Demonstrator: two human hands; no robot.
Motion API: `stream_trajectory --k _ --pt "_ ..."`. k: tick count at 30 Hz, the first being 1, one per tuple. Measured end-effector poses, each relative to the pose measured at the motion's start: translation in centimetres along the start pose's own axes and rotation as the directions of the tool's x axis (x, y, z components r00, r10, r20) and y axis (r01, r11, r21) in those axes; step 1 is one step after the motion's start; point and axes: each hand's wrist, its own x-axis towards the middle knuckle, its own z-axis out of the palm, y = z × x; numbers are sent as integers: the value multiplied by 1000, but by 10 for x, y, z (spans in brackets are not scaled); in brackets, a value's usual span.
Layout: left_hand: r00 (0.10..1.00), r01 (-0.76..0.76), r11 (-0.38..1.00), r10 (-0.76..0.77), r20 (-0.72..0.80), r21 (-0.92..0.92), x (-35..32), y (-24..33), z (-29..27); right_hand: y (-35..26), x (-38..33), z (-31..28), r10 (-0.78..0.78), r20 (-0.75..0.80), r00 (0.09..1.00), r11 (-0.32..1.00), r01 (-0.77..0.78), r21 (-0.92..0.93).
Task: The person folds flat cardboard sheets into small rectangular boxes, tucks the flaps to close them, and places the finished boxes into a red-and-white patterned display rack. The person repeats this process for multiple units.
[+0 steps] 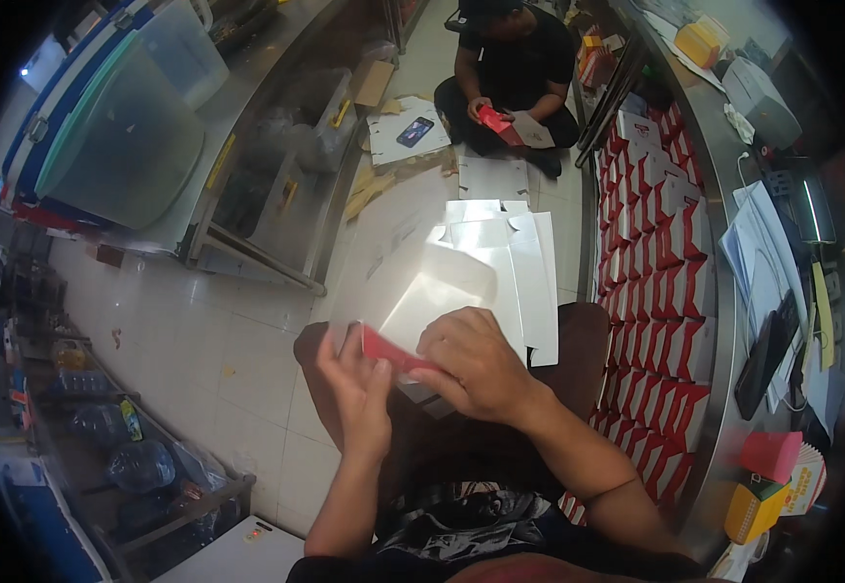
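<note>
A paperboard box (442,284), white inside and red on its near side, stands partly folded above my lap. My left hand (359,394) grips its red edge at the left corner, thumb on the near face and fingers behind, slightly blurred. On the right, my right hand (479,361) is closed over the same near side with its fingers curled at the rim. Flat white box blanks (537,277) lie beneath and beyond the box, some over my right knee.
Stacked red-and-white boxes (651,321) line the right side under a metal counter. Ahead, a person (519,68) sits on the floor holding a red carton, beside a phone (414,131) on cardboard. Plastic tubs (126,136) stand on the left counter; bottles (140,464) fill a low rack.
</note>
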Motion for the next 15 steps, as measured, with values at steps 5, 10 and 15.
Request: stream_trajectory --k 5,10,15 --pt "961 265 903 -219 168 -338 -14 -20 1 -1 -14 11 -13 84 996 1000 15 -15" --pt "989 150 961 -146 35 -230 -19 -43 -3 -1 -25 25 43 6 999 992 -42 -117" --pt "985 156 911 -172 -9 -383 -19 -25 19 6 -27 35 119 -221 968 988 -138 -73"
